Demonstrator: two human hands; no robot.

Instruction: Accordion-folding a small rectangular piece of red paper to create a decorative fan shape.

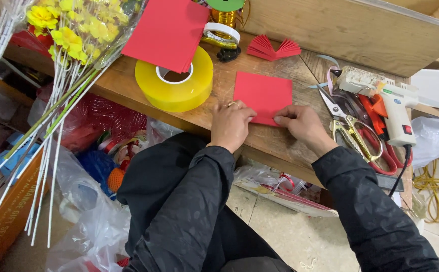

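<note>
A red paper square lies on the wooden table. My left hand, with a ring on one finger, presses the near left edge of the paper. From the right, my right hand pinches the paper's near corner with fingertips. Both hands rest on the table near its front edge. Both arms wear black sleeves.
A big yellow tape roll sits left of the paper under a stack of red sheets. A folded red paper fan, white tape roll, gold scissors, red-handled scissors and glue gun lie around. Yellow artificial flowers stand at left.
</note>
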